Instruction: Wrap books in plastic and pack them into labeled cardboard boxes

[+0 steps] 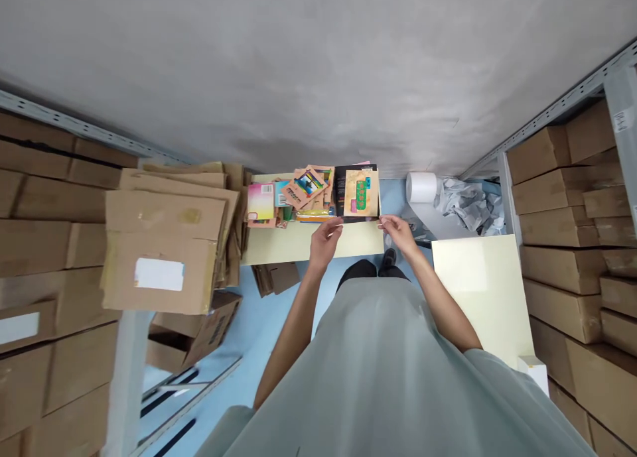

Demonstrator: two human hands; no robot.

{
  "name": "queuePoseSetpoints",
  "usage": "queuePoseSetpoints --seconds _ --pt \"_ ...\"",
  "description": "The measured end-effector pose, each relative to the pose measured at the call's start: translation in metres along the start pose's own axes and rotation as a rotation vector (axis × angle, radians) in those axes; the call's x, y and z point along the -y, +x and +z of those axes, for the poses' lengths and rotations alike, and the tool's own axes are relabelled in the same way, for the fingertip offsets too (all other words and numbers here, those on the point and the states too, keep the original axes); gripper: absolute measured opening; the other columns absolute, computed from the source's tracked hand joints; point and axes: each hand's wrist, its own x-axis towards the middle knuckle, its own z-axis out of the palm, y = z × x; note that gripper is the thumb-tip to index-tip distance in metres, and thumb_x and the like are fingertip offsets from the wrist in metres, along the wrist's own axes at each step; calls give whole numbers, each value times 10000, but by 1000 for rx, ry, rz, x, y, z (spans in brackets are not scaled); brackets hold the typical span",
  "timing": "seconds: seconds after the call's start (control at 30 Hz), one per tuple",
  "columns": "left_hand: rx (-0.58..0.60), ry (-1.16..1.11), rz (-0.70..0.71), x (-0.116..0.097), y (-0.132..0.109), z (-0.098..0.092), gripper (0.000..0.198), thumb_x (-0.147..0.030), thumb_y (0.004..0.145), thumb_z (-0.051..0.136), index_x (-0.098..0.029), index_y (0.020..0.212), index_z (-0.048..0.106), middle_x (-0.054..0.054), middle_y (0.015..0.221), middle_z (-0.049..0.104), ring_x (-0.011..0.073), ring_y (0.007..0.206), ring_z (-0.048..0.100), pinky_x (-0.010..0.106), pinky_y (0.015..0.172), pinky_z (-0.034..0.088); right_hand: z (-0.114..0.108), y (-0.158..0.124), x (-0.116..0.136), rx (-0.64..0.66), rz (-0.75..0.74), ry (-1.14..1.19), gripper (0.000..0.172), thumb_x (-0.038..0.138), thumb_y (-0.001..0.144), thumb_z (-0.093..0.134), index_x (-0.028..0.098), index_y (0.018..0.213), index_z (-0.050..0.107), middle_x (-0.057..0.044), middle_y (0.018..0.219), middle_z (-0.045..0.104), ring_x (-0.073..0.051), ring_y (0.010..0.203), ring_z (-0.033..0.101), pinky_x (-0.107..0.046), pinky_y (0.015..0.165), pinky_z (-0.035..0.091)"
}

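My left hand (326, 241) is at the lower left corner of a dark-covered book (340, 190), its fingers drawn together. At the lower right corner of that book is my right hand (399, 233), with thumb and fingertips pinched. What lies between the fingers is too small to make out. On top of the dark book sits a cream booklet (360, 193) with a green panel and reddish round shapes. To its left, several colourful booklets (304, 188) overlap in a loose pile. A pink and yellow book (261, 200) lies at the pile's left end. All rest on a pale yellow table (308, 240).
Flattened cardboard boxes (164, 245) stand stacked left of the table. Shelves of brown cartons (557, 251) line both sides. A white roll (421, 188) and crumpled wrapping (468, 205) are at the right, behind a second pale table (480, 284). A grey wall (318, 72) closes the far side.
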Motion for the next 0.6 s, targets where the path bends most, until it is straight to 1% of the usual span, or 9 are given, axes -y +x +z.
queuePoseSetpoints --seconds 0.1,0.17,0.27,0.33,0.4,0.47,0.6 --pt "-23 65 -40 9 33 3 402 -424 892 810 -220 1237 794 134 1351 822 318 1251 765 476 1095 636 5 30 -9 -70 36 -66 421 593 939 780 237 1166 782 -100 1215 861 -288 1181 784 -454 1114 618" --pt "-29 89 -83 16 56 7 401 -354 884 800 -214 1258 776 143 1380 807 322 1280 754 475 1101 630 10 49 -12 -136 55 -155 354 506 957 756 240 1189 779 -108 1252 853 -293 1210 782 -460 1137 612" --pt "-25 138 -155 28 89 19 426 -272 863 784 -181 1277 744 187 1432 770 332 1310 739 477 1127 610 19 72 -14 -221 108 -333 321 388 972 730 230 1248 773 -134 1322 828 -298 1219 793 -466 1154 603" --pt "-16 173 -182 34 107 29 456 -255 840 799 -164 1281 728 204 1408 764 334 1303 735 476 1135 599 26 82 -15 -249 143 -398 324 321 966 726 227 1273 768 -139 1333 822 -297 1204 798 -460 1147 602" --pt "4 188 -182 39 119 37 489 -271 818 834 -160 1280 718 199 1356 770 325 1285 733 459 1130 595 33 89 -15 -266 169 -421 318 261 945 731 223 1258 773 -133 1304 827 -287 1162 798 -446 1132 600" --pt "32 184 -176 42 128 42 509 -308 810 860 -167 1277 714 183 1307 779 308 1254 738 433 1111 597 40 92 -16 -281 190 -444 275 228 926 739 218 1197 784 -123 1262 829 -274 1125 786 -431 1127 591" --pt "81 178 -202 47 136 44 460 -376 808 859 -188 1207 726 140 1149 811 272 1098 767 404 1030 607 45 90 -15 -333 221 -459 77 236 907 779 213 981 776 -113 1137 824 -287 1150 746 -420 1144 551"
